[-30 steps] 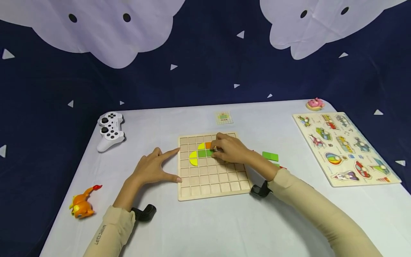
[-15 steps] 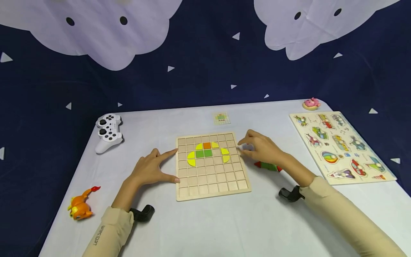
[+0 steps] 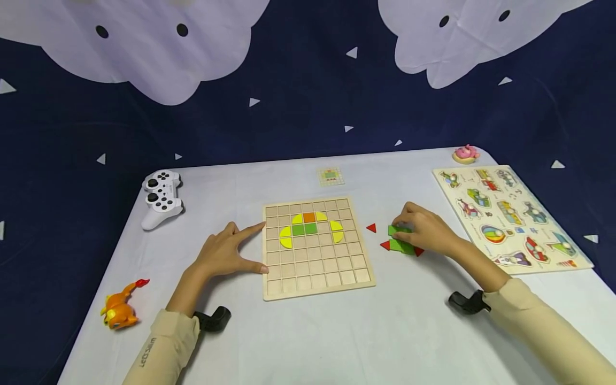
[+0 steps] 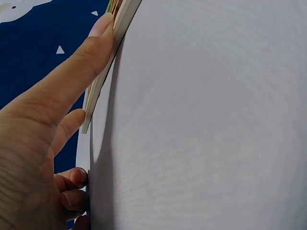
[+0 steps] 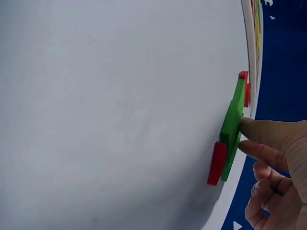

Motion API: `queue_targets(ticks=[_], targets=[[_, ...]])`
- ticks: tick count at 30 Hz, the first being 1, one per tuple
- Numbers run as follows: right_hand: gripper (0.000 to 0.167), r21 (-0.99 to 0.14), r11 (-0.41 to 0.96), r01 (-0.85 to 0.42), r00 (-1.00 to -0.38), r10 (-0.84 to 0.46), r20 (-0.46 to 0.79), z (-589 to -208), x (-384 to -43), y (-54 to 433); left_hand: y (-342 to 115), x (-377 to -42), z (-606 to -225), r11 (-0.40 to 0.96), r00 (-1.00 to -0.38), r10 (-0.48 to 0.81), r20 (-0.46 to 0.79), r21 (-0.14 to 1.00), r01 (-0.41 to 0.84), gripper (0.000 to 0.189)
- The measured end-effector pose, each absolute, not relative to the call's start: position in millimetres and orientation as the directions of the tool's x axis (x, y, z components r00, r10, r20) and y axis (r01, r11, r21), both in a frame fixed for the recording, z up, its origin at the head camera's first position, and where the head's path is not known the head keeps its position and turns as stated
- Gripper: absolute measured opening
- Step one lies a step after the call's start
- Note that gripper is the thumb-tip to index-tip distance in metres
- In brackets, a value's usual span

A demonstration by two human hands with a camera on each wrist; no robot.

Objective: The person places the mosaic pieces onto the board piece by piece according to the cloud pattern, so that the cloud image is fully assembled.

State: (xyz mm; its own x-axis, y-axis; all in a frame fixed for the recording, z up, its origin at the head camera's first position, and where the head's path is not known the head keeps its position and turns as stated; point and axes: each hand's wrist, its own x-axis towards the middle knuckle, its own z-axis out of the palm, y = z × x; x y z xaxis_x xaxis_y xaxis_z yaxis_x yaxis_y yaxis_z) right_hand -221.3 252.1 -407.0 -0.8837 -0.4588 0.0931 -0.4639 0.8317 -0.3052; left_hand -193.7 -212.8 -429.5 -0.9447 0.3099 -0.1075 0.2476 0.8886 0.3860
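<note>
A wooden grid board (image 3: 315, 275) lies at mid-table, with yellow rounded pieces (image 3: 286, 241), an orange square (image 3: 309, 217) and green tiles (image 3: 305, 229) in its cells. My left hand (image 3: 223, 254) is spread at the board's left edge, index fingertip and thumb touching the rim; the left wrist view shows the thumb (image 4: 103, 36) along its side. Right of the board, my right hand (image 3: 425, 230) pinches a green rectangular tile (image 3: 392, 230) between thumb and index finger. Another green tile (image 3: 395, 245) and red triangles (image 3: 385, 245) lie just below it.
A lone red triangle (image 3: 371, 228) lies beside the board's right edge. Behind the board is a small pattern card (image 3: 330, 176). A picture puzzle board (image 3: 495, 235) and pink figure (image 3: 466, 154) stand right; a white game controller (image 3: 163, 195) and orange toy (image 3: 119, 310) lie left.
My right hand has left the board's upper right, where yellow pieces now show, and moved right to the loose green tiles. My left hand has stayed at the board's edge.
</note>
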Motion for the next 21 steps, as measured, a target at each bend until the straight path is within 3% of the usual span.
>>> queue_targets(ticks=[12,21], targets=[[0.023,-0.28,0.818,-0.502,-0.864,-0.488,0.125,-407.7,-224.8,253.4,-213.3,-193.3,-428.5,0.888,-0.945,0.31,-0.103,0.387,0.249,0.108],[0.022,-0.32,0.782,-0.535,-0.844,-0.509,0.168,-406.6,-230.9,235.9,-213.3,-193.6,-428.2,0.888,-0.945,0.315,-0.093,0.381,0.259,0.108]])
